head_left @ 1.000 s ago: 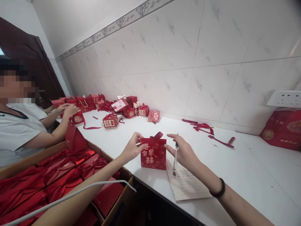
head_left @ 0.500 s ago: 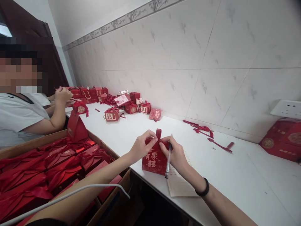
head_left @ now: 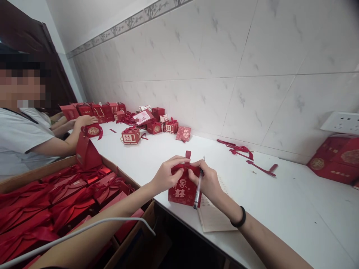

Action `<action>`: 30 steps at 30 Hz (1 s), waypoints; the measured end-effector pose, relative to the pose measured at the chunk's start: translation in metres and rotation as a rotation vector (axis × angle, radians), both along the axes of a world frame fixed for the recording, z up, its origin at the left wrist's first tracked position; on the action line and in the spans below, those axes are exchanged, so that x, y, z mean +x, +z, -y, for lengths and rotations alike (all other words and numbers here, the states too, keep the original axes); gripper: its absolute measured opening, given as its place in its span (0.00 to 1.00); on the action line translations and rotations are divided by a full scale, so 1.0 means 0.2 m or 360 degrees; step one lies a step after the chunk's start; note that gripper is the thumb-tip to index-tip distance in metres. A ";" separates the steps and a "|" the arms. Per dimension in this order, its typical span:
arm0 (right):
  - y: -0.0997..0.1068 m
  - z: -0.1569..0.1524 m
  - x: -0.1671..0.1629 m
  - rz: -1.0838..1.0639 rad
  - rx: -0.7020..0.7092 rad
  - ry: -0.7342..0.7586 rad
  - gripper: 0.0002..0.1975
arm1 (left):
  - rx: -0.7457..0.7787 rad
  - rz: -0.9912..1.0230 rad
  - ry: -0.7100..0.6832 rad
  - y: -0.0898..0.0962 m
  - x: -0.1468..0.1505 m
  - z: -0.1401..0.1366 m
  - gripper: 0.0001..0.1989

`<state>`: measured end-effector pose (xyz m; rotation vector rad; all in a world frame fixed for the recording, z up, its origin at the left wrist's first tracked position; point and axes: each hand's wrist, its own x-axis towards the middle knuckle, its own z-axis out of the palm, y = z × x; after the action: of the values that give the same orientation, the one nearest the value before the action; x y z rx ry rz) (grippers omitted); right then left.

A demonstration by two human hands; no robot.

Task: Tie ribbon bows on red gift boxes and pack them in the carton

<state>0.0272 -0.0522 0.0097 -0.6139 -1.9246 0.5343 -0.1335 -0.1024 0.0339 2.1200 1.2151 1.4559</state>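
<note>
A red gift box (head_left: 181, 194) with pale Chinese characters stands upright at the table's front edge, a ribbon loop (head_left: 188, 154) rising from its top. My left hand (head_left: 168, 173) pinches the upper left of the box just below the loop. From the other side, my right hand (head_left: 209, 179) grips the top with thumb and fingertips. A clear pen (head_left: 198, 190) is tucked in the right hand, pointing down across the box's right edge. Beneath the right wrist lies an open notebook (head_left: 215, 218) with handwriting. My fingers hide part of the box's top.
A carton (head_left: 148, 216) full of red boxes stands at left, with a white cable (head_left: 106, 220) crossing before it. More gift boxes (head_left: 131, 136) and ribbon strips (head_left: 241, 151) lie toward the wall. A co-worker (head_left: 36, 138) sits at left. Red boxes (head_left: 333, 160) stand below a socket at right.
My left fingers have straightened and reached across the base of the loop, the thumb lower on the box. The co-worker's raised hand has come down to the table. The view has shifted slightly.
</note>
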 end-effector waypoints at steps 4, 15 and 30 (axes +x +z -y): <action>0.00 0.00 0.00 -0.0044 -0.0004 0.0011 0.07 | -0.0008 0.0005 0.0009 0.01 0.00 0.00 0.16; 0.04 0.02 0.00 -0.0086 -0.0343 0.0069 0.07 | -0.0169 -0.0003 0.0098 0.02 -0.01 0.00 0.13; 0.06 0.01 0.01 -0.0151 -0.0504 0.0228 0.11 | -0.0267 0.0230 0.0064 -0.03 0.00 0.02 0.19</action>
<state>0.0286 -0.0536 0.0212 -0.6395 -1.8165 0.9552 -0.1342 -0.1063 0.0288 1.8580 1.2836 1.4421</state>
